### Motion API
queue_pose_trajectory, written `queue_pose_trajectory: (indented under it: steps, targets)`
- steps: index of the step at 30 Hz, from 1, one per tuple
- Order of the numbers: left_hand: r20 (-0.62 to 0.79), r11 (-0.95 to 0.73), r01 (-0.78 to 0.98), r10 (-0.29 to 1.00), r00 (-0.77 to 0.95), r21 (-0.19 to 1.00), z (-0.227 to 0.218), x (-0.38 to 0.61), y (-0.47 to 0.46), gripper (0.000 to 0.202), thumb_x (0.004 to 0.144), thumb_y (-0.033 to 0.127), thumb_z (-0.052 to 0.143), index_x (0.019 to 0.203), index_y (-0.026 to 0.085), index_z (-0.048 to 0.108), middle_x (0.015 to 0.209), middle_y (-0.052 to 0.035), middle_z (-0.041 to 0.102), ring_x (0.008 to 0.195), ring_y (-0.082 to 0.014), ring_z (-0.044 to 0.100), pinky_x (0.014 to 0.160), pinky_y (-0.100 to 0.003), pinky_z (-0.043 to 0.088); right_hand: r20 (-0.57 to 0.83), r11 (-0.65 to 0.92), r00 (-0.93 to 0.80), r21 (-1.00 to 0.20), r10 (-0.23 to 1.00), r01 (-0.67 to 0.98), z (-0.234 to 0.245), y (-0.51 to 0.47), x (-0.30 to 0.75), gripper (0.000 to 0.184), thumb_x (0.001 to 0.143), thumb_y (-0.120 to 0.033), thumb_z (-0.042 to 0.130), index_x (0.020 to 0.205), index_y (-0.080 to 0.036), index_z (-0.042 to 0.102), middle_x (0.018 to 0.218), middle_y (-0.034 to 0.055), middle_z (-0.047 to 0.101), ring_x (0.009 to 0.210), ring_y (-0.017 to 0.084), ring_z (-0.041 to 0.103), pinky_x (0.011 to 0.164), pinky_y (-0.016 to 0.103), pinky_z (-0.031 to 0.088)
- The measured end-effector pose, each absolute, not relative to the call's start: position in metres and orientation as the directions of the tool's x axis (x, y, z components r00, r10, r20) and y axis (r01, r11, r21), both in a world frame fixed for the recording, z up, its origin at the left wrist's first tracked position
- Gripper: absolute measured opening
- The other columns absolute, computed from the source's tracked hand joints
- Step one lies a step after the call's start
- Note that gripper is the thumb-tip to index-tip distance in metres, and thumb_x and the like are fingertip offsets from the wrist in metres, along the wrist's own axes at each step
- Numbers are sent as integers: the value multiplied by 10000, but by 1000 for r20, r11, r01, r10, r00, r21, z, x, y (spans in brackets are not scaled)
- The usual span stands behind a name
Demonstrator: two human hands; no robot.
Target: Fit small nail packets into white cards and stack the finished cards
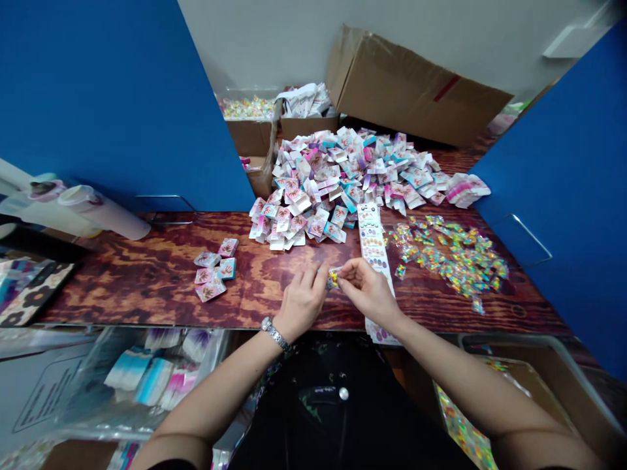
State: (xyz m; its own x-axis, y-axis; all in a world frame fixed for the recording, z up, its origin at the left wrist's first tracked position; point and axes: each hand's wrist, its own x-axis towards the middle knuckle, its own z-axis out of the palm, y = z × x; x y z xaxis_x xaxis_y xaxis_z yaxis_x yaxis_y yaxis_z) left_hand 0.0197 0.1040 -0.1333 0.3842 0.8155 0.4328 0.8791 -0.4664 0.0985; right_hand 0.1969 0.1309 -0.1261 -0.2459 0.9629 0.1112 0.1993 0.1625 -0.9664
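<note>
At nine o'clock, pale tumblers [83,212] lie beside the left end of a wooden table [147,287], and a flower-patterned card [34,294] rests on that end. Nearer the middle, at about ten o'clock, a small cluster of printed cards [215,269] sits apart from everything else. Below it, at seven o'clock, a clear bag [151,378] holds more cards in blue, white and pink.

A large heap of printed cards [323,183] spreads across twelve o'clock, with cardboard boxes [252,134] behind it. At the centre, the left hand [302,302] and right hand [367,292] are together, their fingertips [327,277] pinching a small packet [334,279] with yellow showing, though the fingers hide most of it. The work at this moment centres on that one packet.

A long printed strip [375,261] runs under the right hand, close against the working space. At three o'clock lies a loose scatter of shiny packets [445,258], and at five o'clock a bin [509,385] holds more.
</note>
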Motion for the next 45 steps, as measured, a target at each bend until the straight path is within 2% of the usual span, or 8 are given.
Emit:
queue_pose_trajectory:
  steps: [9, 15, 18, 27, 32, 36, 40, 45]
  targets:
    - [464, -499, 806, 823, 326, 317, -138, 15, 105, 476, 855, 166, 531, 1316, 113, 424, 1178, -154, 606, 1043, -258, 601, 880, -382, 542, 267, 395, -345, -833, 900, 386, -119, 129, 202, 186, 874, -158, 526, 1032, -223, 600, 939, 31, 659, 850, 161, 650, 754, 292, 530]
    - [455, -498, 815, 823, 339, 294, -138, 18, 104, 452, 852, 154, 538, 1292, 114, 447, 1167, -144, 610, 989, -250, 607, 855, -377, 548, 324, 530, -451, -705, 832, 472, -112, 131, 205, 212, 879, -113, 493, 995, -216, 637, 920, 47, 631, 822, 164, 615, 732, 297, 494]
    - [443, -500, 830, 820, 362, 247, -136, 19, 103, 444, 857, 136, 514, 1296, 117, 446, 1183, -140, 605, 1011, -256, 598, 864, -384, 546, 275, 509, -486, -730, 830, 456, -112, 134, 205, 172, 876, -130, 501, 909, -217, 645, 885, 38, 626, 797, 161, 609, 715, 298, 488]
    - [445, -463, 867, 826, 346, 186, -137, 21, 99, 451, 876, 191, 524, 1316, 125, 447, 1210, -137, 599, 972, -239, 594, 832, -363, 561, 103, 168, -230, -945, 968, 282, -130, 127, 196, 96, 809, -184, 571, 888, -222, 533, 808, -5, 621, 719, 137, 629, 642, 253, 520]
    - [426, -473, 872, 820, 383, 127, -137, 22, 97, 421, 901, 189, 490, 1316, 129, 454, 1216, -135, 600, 933, -224, 592, 817, -358, 558, 168, 274, -297, -890, 940, 364, -122, 125, 193, 148, 827, -155, 540, 958, -222, 522, 873, 9, 614, 770, 140, 635, 683, 259, 534]
    - [419, -486, 863, 818, 394, 138, -141, 21, 96, 395, 903, 202, 482, 1290, 123, 470, 1203, -136, 603, 961, -229, 594, 821, -359, 554, 261, 439, -389, -751, 884, 493, -115, 125, 194, 178, 847, -118, 506, 991, -219, 532, 901, 27, 614, 797, 159, 619, 729, 292, 521]
    - [436, -508, 848, 805, 403, 154, -143, 20, 95, 417, 894, 202, 487, 1303, 126, 457, 1204, -146, 597, 1002, -244, 594, 846, -378, 548, 349, 530, -400, -597, 847, 602, -111, 131, 200, 243, 840, -156, 546, 1074, -218, 557, 1038, 83, 603, 1018, 239, 568, 876, 377, 468]
    - [421, -538, 810, 807, 414, 235, -138, 22, 98, 464, 896, 191, 483, 1353, 161, 410, 1228, -136, 575, 1044, -239, 588, 886, -379, 533, 148, 401, -465, -760, 873, 511, -109, 145, 205, 306, 805, -162, 549, 1103, -229, 533, 927, 15, 652, 788, 171, 626, 711, 290, 477]
